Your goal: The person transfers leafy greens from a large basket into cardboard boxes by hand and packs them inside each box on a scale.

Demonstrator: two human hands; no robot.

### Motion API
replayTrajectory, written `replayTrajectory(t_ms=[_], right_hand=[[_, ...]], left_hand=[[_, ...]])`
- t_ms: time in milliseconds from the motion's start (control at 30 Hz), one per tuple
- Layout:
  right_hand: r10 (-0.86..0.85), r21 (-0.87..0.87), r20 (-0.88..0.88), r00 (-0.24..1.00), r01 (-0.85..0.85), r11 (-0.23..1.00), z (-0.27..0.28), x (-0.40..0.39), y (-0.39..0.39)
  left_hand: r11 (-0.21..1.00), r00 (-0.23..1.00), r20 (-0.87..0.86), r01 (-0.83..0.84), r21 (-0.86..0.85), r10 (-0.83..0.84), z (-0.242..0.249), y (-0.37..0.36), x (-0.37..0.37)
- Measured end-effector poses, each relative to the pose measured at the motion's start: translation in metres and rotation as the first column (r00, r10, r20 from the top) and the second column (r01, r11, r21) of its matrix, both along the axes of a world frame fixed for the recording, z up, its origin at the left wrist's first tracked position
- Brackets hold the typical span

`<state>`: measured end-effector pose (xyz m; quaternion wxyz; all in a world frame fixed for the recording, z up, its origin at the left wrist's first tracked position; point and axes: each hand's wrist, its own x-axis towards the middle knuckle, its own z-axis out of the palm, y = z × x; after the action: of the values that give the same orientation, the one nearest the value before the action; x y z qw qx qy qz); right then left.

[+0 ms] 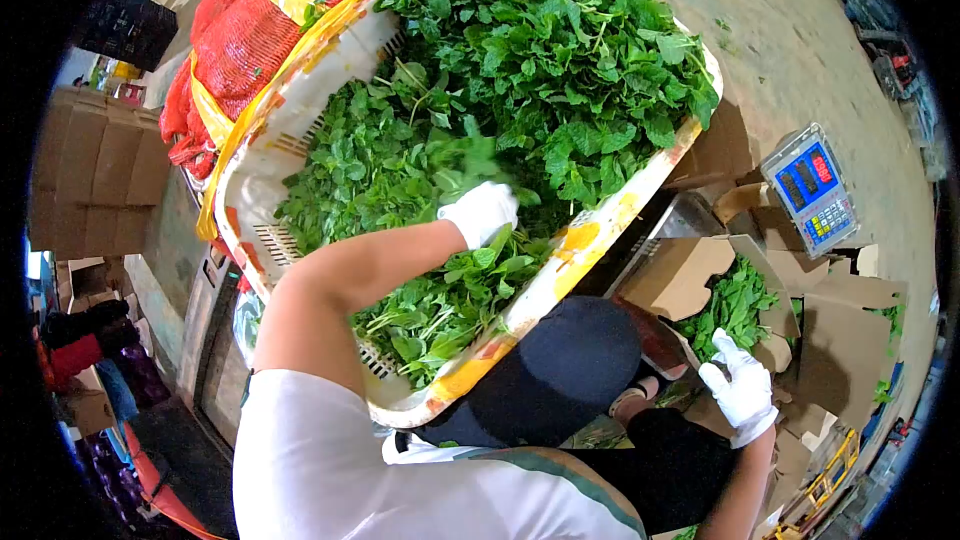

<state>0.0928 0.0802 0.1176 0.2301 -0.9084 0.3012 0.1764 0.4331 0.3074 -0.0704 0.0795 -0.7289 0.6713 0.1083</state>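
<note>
My left hand (482,213), in a white glove, is down among the leafy green herbs (350,155) inside a large white plastic crate (245,175). Its fingers curl round some stems, and the leaves just above it are blurred. A tall heap of darker herbs (570,60) fills the crate's far right part. My right hand (742,395), also gloved in white, has its fingers apart and holds nothing. It is by the near edge of an open cardboard box (680,275) with green herbs (735,305) in it.
A digital scale display (812,190) stands beyond the box. Another open carton (850,350) is at the right. Red mesh sacks (250,50) lie against the crate's left side. Stacked cardboard (100,160) is at the far left. My dark-clothed knee (560,360) is beside the crate.
</note>
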Motion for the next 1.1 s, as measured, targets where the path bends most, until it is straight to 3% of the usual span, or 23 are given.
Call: replayTrajectory(t_ms=[33,100,133,167,200,233,300,333,400,433,500,533,567,633,700,733,767,833,900,967,1033,1067,1100], right_hand=[[0.042,-0.038,-0.010,0.999,-0.042,0.998,0.000,0.001,0.001],[0.070,-0.049,0.025,0.997,-0.069,0.996,-0.001,0.000,0.004],[0.080,-0.039,0.040,0.996,-0.078,0.996,0.001,0.002,0.007],[0.089,-0.030,0.059,0.994,-0.088,0.996,0.002,0.003,0.009],[0.086,-0.047,0.024,0.996,-0.084,0.995,0.002,0.003,0.009],[0.089,-0.052,0.028,0.996,-0.087,0.995,0.001,0.001,0.009],[0.109,-0.089,0.035,0.993,-0.105,0.990,0.002,-0.006,0.008],[0.049,-0.060,-0.014,0.999,-0.050,0.997,0.006,-0.002,0.009],[0.063,-0.050,0.022,0.998,-0.062,0.997,0.002,-0.010,0.007],[0.083,-0.039,0.063,0.995,-0.081,0.996,0.000,-0.012,0.006],[0.044,0.001,0.034,0.998,-0.044,0.999,0.000,-0.012,0.005],[0.063,-0.034,0.040,0.997,-0.062,0.998,-0.002,-0.014,0.003],[0.082,-0.069,0.045,0.996,-0.079,0.995,-0.004,-0.016,0.002],[0.075,-0.060,0.042,0.996,-0.073,0.996,-0.002,-0.014,0.002],[0.073,-0.034,0.054,0.996,-0.072,0.997,0.000,-0.012,0.001],[0.073,-0.031,0.053,0.996,-0.071,0.997,0.001,-0.011,0.001],[0.049,-0.018,0.028,0.998,-0.049,0.999,0.003,-0.008,0.001],[0.029,0.000,-0.001,1.000,-0.029,1.000,0.002,-0.007,0.002],[0.091,-0.050,0.005,0.996,-0.091,0.995,-0.001,-0.008,-0.001],[0.120,-0.068,0.048,0.992,-0.116,0.991,-0.001,-0.015,0.001],[0.118,-0.041,0.081,0.990,-0.115,0.993,-0.001,-0.016,0.004],[0.092,-0.023,0.065,0.994,-0.091,0.996,0.001,-0.016,0.005],[0.101,-0.024,0.070,0.992,-0.099,0.995,0.002,-0.017,0.003]], left_hand=[[0.983,0.978,0.128,0.173,-0.068,-0.163,0.001,-0.010,0.000],[0.847,0.946,0.233,0.307,-0.433,-0.224,-0.011,-0.034,0.003],[0.961,0.995,0.022,0.104,-0.255,-0.102,-0.009,-0.048,0.002],[0.997,0.986,-0.153,-0.073,-0.024,0.069,-0.005,-0.061,0.002],[0.947,0.903,-0.301,-0.256,0.195,0.307,0.012,-0.070,0.005],[0.802,0.812,-0.262,-0.362,0.475,0.521,0.029,-0.080,0.006],[0.812,0.785,-0.283,-0.428,0.397,0.552,-0.024,-0.077,0.004],[0.764,0.716,-0.339,-0.418,0.492,0.610,0.005,-0.071,0.002],[0.847,0.920,-0.297,-0.067,0.528,0.257,-0.023,-0.049,0.013],[0.773,0.938,-0.258,-0.018,0.634,0.233,-0.019,-0.045,0.015],[0.833,0.900,-0.356,-0.015,0.553,0.252,0.005,-0.020,0.018],[0.792,0.868,-0.302,-0.153,0.592,0.393,0.004,-0.011,0.016],[0.817,0.888,-0.318,-0.101,0.568,0.331,0.005,-0.002,0.019],[0.803,0.875,-0.314,-0.130,0.582,0.369,0.018,-0.008,0.013],[0.834,0.979,-0.186,0.033,0.551,0.085,0.002,-0.023,0.008],[0.796,0.989,-0.060,0.146,0.587,-0.136,0.018,-0.040,0.001],[0.932,0.994,-0.065,0.106,0.347,-0.089,0.011,-0.040,0.002],[0.957,0.987,-0.154,0.004,0.291,0.042,-0.011,-0.053,0.007],[0.886,0.972,-0.172,-0.065,0.459,0.160,-0.013,-0.064,0.010],[0.824,0.884,-0.198,-0.285,0.490,0.423,-0.065,-0.071,0.006],[0.670,0.689,-0.245,-0.455,0.586,0.682,-0.005,-0.066,0.003],[0.801,0.912,-0.299,-0.051,0.596,0.280,-0.043,-0.060,0.020],[0.713,0.802,-0.258,-0.270,0.647,0.538,-0.037,-0.050,0.017]])
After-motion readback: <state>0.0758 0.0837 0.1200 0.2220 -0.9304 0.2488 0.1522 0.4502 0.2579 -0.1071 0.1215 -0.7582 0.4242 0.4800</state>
